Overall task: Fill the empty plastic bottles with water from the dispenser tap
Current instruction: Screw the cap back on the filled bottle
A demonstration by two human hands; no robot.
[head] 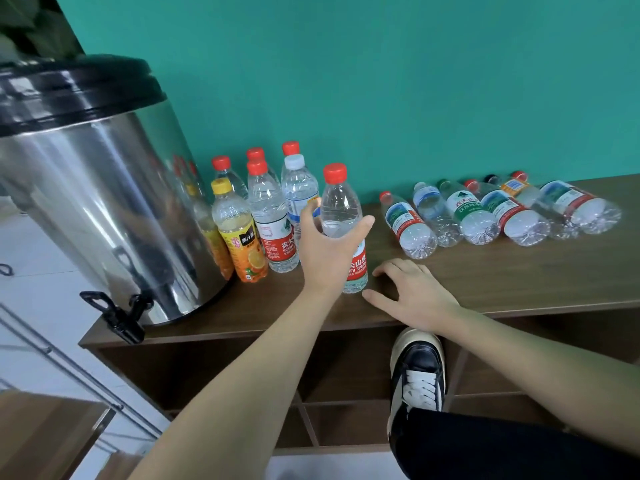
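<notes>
A steel water dispenser (97, 188) with a black lid stands at the left end of the wooden shelf top (519, 278). Its black tap (116, 317) juts over the front edge. A clear bottle with a red cap and red label (341, 206) stands upright on the shelf top, water showing up to its shoulder. My left hand (327, 247) wraps around its middle, thumb on the right side and fingers behind the left. My right hand (412, 294) rests flat on the wood just right of that bottle, fingers spread, holding nothing.
Several capped upright bottles (273, 216), one an orange juice bottle (239, 233), are grouped between the dispenser and the held bottle. Several empty capped bottles (485, 213) lie on their sides in a row at the right. My shoe (417, 372) is raised against the open compartments below.
</notes>
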